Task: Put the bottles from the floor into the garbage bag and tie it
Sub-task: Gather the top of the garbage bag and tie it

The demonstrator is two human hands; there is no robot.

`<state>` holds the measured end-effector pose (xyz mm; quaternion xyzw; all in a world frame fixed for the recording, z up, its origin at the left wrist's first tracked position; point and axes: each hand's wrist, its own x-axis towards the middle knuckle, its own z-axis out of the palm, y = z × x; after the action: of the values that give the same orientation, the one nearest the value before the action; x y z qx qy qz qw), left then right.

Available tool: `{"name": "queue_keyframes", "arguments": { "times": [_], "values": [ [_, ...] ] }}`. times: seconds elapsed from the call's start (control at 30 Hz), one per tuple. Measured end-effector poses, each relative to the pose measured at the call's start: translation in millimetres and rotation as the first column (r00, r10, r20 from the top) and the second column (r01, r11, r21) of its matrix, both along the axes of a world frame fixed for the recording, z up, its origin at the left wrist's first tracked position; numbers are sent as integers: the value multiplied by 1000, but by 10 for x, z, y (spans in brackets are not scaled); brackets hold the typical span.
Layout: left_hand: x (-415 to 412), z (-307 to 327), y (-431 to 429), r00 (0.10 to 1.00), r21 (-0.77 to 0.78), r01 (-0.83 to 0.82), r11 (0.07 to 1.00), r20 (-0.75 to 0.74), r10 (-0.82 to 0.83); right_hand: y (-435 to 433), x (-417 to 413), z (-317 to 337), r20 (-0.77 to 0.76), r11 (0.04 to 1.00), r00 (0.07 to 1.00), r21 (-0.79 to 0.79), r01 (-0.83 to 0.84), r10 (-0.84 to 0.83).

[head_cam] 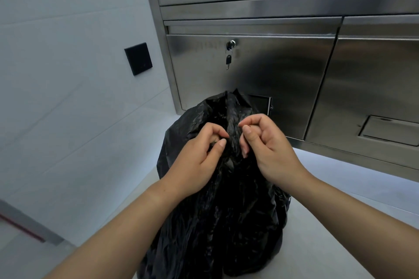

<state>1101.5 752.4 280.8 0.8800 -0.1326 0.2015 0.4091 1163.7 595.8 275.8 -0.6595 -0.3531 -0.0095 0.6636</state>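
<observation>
1. On the pale floor point(328, 222), in front of the steel cabinet point(260, 79), stands the black bag point(226, 222), full-bodied and upright between our forearms.
2. Our left hand point(199, 161) is pinched shut on the gathered plastic at the bag's top, thumb against curled fingers.
3. Our right hand point(269, 149) is closed on the same gathered neck from the other side, so the two hands sit close together with only a twisted strip of plastic between them.
4. No bottles show on the floor we can see, so we judge the loading done and the tying in hand; whether a knot is already formed we cannot tell, since our fingers hide it.
5. The film looks thin, soft and crinkled, so we expect it to bunch easily and to stretch or tear if we pull hard on one small spot.
6. It is also glossy, so we judge it somewhat slippery and best held in a thick bunch rather than by a single layer.
7. The best hold is the neck itself, just under the loose tip point(233, 102) that stands up above our hands.
8. The contents are hidden, so we cannot judge the bag's weight.
9. A key point(228, 59) hangs from the cabinet lock behind the bag, well apart from our hands.
</observation>
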Motion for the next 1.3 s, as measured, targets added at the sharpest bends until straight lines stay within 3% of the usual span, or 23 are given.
{"name": "queue_keyframes", "arguments": {
  "times": [0.33, 0.7, 1.0, 1.13, 1.3],
  "values": [
    [4, -149, 18, 993, 42, -46, 998, -103, 50, -69, -50, -133, 11, 971, 999, -234, 48, -46],
    [15, -159, 56, 994, -118, -43, 992, -100, 32, -37, -79, -98, -160, 992, 986, -121, 30, -49],
    [-69, -275, 413, 982, -125, -52, 991, -188, 28, -164, 59, -156, -395, 999, 917, -24, 39, -46],
    [-73, -285, 422, 987, -60, -63, 996, -152, 54, -206, 61, -160, -203, 984, 971, -152, 96, -126],
    [-72, -151, 277, 995, -106, -61, 993, -84, 53, -74, -70, -25, -42, 998, 999, -61, 4, -7]
  ]
}}
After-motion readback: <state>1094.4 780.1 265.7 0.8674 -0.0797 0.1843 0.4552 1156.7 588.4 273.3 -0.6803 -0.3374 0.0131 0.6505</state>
